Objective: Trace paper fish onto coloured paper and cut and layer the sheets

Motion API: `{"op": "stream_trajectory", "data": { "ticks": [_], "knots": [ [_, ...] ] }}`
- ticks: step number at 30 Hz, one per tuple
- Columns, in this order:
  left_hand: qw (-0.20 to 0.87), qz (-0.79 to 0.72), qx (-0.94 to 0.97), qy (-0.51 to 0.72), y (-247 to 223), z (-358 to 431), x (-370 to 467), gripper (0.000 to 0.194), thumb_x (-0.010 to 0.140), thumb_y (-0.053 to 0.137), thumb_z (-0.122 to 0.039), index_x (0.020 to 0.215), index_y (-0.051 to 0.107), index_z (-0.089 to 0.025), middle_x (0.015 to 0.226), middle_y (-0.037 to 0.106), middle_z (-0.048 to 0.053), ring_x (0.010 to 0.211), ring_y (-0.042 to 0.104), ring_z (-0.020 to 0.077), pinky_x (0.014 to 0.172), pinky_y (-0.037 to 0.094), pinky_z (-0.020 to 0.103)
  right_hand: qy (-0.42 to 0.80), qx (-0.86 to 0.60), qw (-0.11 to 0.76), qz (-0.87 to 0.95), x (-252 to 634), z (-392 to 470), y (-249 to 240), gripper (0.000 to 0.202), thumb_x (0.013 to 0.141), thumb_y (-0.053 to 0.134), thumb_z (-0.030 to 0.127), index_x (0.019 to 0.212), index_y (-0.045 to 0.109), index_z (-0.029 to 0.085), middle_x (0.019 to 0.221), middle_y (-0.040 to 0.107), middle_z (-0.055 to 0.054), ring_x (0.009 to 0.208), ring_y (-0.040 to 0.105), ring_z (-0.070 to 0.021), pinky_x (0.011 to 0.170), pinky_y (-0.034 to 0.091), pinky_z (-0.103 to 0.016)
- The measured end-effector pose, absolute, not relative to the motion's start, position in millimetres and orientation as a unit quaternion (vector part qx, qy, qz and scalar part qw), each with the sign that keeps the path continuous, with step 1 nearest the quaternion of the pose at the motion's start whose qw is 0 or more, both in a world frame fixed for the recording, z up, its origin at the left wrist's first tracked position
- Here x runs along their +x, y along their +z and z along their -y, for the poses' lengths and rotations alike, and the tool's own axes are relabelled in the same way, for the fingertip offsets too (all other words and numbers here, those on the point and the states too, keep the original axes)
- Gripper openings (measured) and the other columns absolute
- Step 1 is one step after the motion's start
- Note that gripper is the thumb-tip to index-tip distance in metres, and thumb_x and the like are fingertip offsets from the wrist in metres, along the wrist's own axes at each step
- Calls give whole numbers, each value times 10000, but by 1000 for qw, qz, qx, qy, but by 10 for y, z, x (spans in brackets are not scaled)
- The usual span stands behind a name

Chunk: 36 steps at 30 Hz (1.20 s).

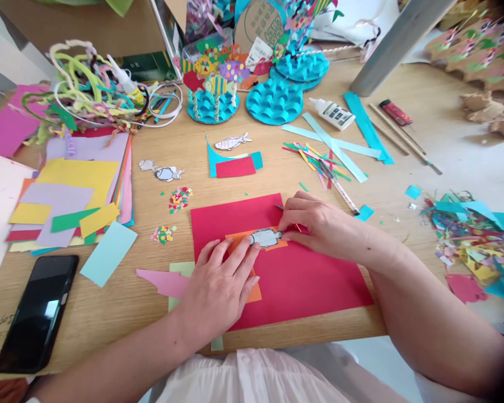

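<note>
A large red sheet [315,280] lies at the table's front edge, with orange paper [254,293] on it. On the orange paper rests a grey-white paper fish cutout [265,238]. My left hand [220,277] lies with fingers spread over the orange paper, its fingertips touching the cutout's left end. My right hand [308,221] is closed at the cutout's right end, fingertips pressed together; what they hold, if anything, is too small to name. A thin dark and red item shows beside those fingers.
A black phone [37,313] lies front left, below stacked coloured paper [79,179]. Blue discs [274,101] with paper fish stand at the back. A glue bottle [334,113], a pen [339,187] and paper strips lie back right; scraps [472,240] pile far right.
</note>
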<state>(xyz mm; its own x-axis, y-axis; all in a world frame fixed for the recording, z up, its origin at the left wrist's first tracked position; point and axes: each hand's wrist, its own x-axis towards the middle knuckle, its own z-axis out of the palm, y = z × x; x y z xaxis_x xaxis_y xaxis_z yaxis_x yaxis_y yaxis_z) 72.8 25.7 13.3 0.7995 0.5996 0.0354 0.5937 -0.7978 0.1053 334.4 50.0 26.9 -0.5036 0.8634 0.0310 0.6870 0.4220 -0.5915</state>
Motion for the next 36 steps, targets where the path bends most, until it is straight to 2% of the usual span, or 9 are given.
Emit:
{"op": "stream_trajectory", "data": {
  "ticks": [17,24,32,36],
  "knots": [
    [26,-310,950,38,135,-273,745,463,975,459,-324,1417,491,-188,1429,533,37,1185,466,291,1022,377,460,277,-466,157,826,3361,-521,289,86,865,600,160,829,676,178,826,591,-74,879,515,-231,776,418,-364],
    [26,-308,950,44,133,-279,763,452,973,464,-318,1403,510,-184,1430,536,31,1168,479,295,1015,379,471,242,-472,202,824,3472,-549,321,200,874,515,86,847,694,170,859,629,-92,850,539,-212,750,441,-336],
    [19,-308,950,56,125,-269,757,458,972,465,-308,1406,503,-167,1411,552,44,1159,480,299,1011,376,475,270,-452,173,832,3420,-544,303,99,868,624,159,875,720,182,820,607,-73,870,513,-223,815,407,-358],
    [20,-312,948,57,132,-268,765,450,979,448,-305,1404,505,-168,1410,553,39,1168,481,293,1016,374,469,277,-451,168,832,3391,-534,285,78,861,643,152,874,717,171,835,595,-73,898,491,-226,796,397,-342]
  ]
}}
